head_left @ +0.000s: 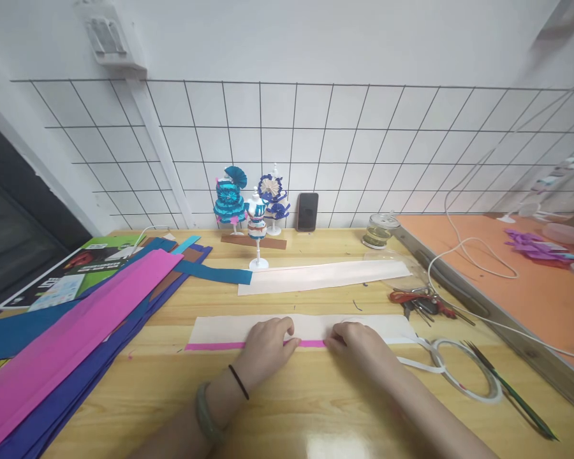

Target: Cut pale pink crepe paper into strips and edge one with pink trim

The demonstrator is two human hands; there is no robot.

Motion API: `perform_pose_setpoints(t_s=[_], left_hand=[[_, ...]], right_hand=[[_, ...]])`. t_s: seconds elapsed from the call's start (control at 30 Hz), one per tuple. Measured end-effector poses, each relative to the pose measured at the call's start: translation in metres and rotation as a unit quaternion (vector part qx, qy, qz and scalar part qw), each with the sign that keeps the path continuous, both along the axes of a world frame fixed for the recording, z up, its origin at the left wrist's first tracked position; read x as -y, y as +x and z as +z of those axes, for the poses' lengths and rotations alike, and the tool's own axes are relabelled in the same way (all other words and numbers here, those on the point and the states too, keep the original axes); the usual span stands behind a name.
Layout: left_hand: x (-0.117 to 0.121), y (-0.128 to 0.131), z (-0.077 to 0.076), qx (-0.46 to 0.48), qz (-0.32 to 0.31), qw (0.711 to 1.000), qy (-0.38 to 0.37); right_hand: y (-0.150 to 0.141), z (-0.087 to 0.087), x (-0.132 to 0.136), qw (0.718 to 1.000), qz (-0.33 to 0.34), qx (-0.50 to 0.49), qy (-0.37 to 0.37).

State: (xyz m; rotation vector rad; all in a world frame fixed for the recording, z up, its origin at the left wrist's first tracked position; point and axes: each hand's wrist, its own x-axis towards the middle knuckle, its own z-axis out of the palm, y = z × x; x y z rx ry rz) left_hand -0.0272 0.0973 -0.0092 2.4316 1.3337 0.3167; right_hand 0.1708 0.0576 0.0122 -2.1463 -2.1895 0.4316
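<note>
A long cream crepe paper strip [310, 325] lies flat in front of me, with a narrow pink strip [310, 343] along its near edge. My left hand [269, 344] rests on it left of the middle, thumb and fingers curled together at the pink edge. To the right, my right hand [356, 344] has its fingertips closed on the same edge. A short stretch of pink shows between the hands. From the strip's right end, white tape [423, 364] trails toward a tape roll [466, 370].
Scissors [511, 392] lie by the tape roll. Pink paper [90, 331] and blue sheets are stacked at left. Behind are another cream strip [325, 277], small dressed mannequins [257, 220], a phone [307, 212], a glass jar [381, 229] and keys [425, 305].
</note>
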Motion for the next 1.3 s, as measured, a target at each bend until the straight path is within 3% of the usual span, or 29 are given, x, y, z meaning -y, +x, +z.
perform_pose_setpoints(t_s=[0.53, 0.83, 0.93, 1.03, 1.1, 1.2, 1.3], left_hand=[[0.001, 0.002, 0.002, -0.021, 0.005, 1.000, 0.009], [-0.003, -0.004, 0.002, 0.074, 0.006, 0.996, -0.049], [-0.009, -0.013, 0.003, 0.174, 0.027, 0.969, -0.171], [-0.019, -0.026, 0.006, 0.280, 0.068, 0.901, -0.325], [-0.024, -0.030, 0.010, 0.308, 0.093, 0.883, -0.341], [-0.023, -0.020, 0.015, 0.271, 0.081, 0.928, -0.241], [-0.011, 0.010, 0.017, 0.197, 0.003, 0.970, -0.146]], right_hand=[[0.002, -0.001, -0.004, 0.998, -0.029, -0.029, -0.037], [0.006, 0.000, -0.006, 0.997, -0.026, -0.064, -0.044], [0.007, -0.001, -0.005, 0.997, -0.020, -0.073, -0.034], [0.009, -0.004, -0.004, 0.997, -0.014, -0.076, -0.025], [0.010, -0.005, -0.005, 0.997, -0.012, -0.077, -0.021], [0.011, -0.007, -0.005, 0.996, -0.013, -0.085, -0.015], [0.010, -0.007, -0.005, 0.995, -0.016, -0.098, -0.015]])
